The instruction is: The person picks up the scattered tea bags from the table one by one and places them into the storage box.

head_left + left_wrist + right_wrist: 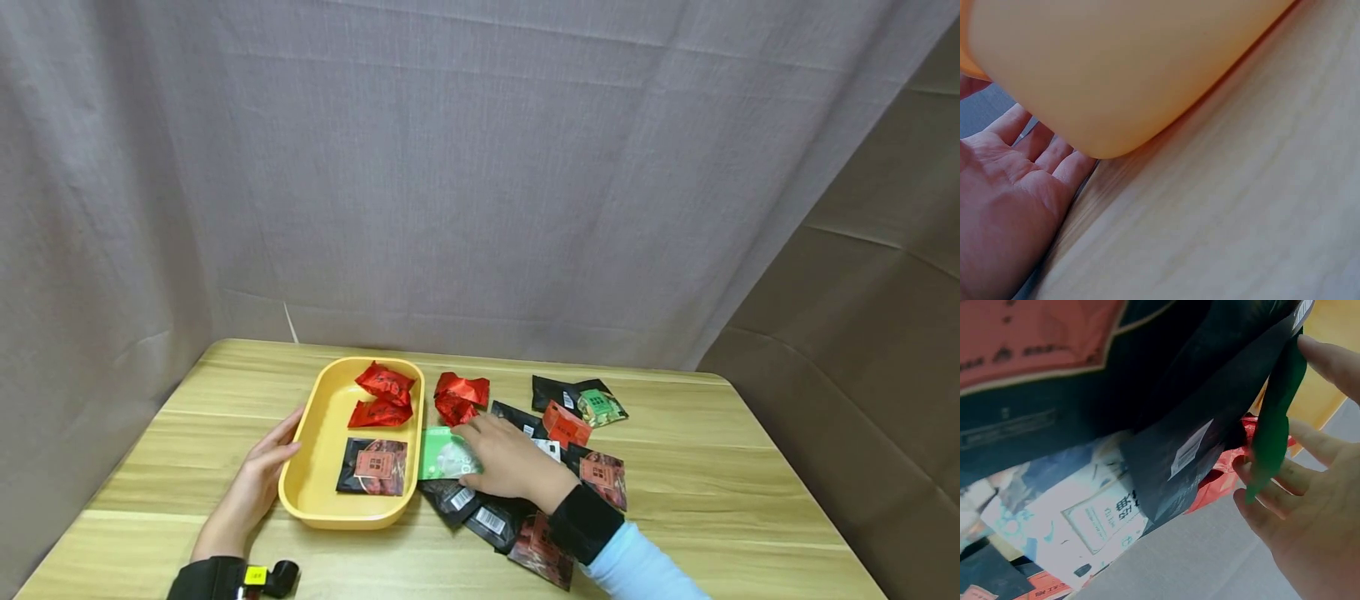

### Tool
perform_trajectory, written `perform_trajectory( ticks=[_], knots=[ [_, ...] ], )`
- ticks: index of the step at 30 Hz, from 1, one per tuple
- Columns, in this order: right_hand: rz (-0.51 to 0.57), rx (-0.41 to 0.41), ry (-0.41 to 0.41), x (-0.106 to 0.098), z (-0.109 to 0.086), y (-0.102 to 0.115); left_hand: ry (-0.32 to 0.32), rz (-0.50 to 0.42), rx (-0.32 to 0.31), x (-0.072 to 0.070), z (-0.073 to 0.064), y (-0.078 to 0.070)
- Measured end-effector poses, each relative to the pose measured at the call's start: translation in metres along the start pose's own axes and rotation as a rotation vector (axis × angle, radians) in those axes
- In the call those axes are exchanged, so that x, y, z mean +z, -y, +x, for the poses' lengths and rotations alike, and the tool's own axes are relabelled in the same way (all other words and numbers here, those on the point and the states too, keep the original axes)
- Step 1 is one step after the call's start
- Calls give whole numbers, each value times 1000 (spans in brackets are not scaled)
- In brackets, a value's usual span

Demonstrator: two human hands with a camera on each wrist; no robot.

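My left hand (258, 479) rests against the left side of a yellow tray (306, 479), its thumb near the rim. In the left wrist view, the fingers (1054, 153) lie fairly straight by the outer wall. Inside the tray are two shiny red packets (386, 382) and a black packet with a salmon label (372, 467). Just right of the tray, my right hand (510, 460) holds a green packet (442, 454) between thumb and fingers, partly covering it. In the right wrist view this packet (1272, 428) appears edge-on and blurred.
Red packets (459, 398) lie beyond my right hand. Several black packets (491, 523) with barcodes or salmon labels, an orange packet (567, 425) and a black-and-green packet (602, 403) are spread around it on the wooden table (720, 475). Grey cloth (450, 183) hangs behind.
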State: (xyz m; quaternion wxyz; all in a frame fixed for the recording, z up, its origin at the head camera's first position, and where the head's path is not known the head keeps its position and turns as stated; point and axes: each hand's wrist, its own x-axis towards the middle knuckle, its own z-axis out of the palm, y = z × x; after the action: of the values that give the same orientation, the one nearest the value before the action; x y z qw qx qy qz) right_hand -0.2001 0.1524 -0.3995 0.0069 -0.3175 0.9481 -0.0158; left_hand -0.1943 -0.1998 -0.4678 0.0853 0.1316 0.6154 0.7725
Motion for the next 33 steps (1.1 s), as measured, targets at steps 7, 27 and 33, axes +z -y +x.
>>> perform_trajectory(
  ticks=[7, 27, 33],
  knots=[
    [24, -14, -42, -3, -11, -4, -1, -6, 2, 0, 0, 1],
    [81, 89, -252, -21, -26, -19, -28, -3, -20, 1, 0, 0],
    [95, 88, -278, -27, -19, -8, -15, -11, -1, 1, 0, 0]
  ],
)
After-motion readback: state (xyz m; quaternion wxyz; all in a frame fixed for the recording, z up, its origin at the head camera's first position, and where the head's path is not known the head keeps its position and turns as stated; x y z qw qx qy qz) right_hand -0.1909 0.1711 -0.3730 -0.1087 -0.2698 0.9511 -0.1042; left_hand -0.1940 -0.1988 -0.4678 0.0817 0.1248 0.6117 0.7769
